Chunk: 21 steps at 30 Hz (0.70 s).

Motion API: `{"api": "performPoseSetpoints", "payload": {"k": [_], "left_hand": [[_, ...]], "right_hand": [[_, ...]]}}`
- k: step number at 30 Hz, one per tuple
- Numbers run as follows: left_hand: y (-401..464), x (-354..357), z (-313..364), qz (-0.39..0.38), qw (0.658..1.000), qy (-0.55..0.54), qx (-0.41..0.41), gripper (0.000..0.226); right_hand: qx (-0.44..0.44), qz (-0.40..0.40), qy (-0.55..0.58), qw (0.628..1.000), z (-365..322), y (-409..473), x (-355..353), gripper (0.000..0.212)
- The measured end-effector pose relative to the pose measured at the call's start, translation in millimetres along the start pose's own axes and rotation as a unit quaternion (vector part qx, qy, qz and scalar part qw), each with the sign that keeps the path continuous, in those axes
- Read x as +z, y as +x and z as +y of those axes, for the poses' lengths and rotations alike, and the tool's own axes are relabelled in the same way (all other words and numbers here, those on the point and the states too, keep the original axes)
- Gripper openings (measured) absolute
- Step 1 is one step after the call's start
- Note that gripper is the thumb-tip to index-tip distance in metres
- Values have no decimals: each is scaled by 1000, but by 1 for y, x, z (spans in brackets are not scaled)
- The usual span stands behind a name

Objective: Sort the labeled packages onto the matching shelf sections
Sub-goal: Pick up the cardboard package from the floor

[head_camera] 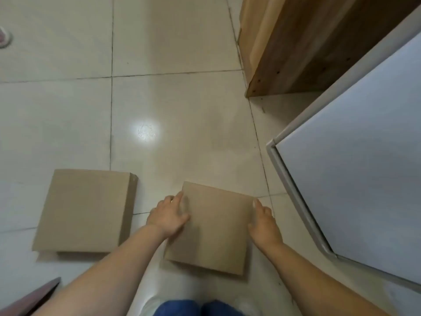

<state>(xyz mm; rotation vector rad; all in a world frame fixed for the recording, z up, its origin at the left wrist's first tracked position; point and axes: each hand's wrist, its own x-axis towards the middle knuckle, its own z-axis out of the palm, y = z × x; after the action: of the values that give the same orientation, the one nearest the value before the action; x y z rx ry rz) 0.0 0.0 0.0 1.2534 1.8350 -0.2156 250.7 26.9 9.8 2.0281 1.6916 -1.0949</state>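
A flat brown cardboard package (214, 226) is low in the middle of the view, over the tiled floor. My left hand (169, 216) grips its left edge with fingers spread on the top face. My right hand (264, 222) grips its right edge. No label shows on its top face. A second flat cardboard package (86, 208) lies on the floor to the left, apart from both hands. Part of a wooden shelf unit (296, 46) stands at the upper right; its sections are out of sight.
A white panel with a grey frame (355, 169) fills the right side, close to the held package. A dark reddish board corner (34, 299) pokes in at the bottom left. Pale floor tiles (170, 133) stretch ahead. A round object (4, 37) sits at the far left edge.
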Motion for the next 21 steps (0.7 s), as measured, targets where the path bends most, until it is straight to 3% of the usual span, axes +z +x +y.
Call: {"api": "performPoseSetpoints", "payload": {"k": [5, 9, 13, 21], "left_hand": [[21, 24, -15, -76, 987, -114, -82, 98], [24, 39, -21, -96, 954, -262, -108, 106], [15, 37, -11, -77, 942, -306, -111, 76], [-37, -36, 15, -24, 946, -314, -74, 72]], "right_hand": [[117, -44, 191, 974, 6, 23, 27, 83], [215, -93, 332, 914, 3, 29, 37, 66], [224, -128, 381, 888, -4, 22, 33, 44], [174, -87, 429, 882, -39, -29, -34, 39]]}}
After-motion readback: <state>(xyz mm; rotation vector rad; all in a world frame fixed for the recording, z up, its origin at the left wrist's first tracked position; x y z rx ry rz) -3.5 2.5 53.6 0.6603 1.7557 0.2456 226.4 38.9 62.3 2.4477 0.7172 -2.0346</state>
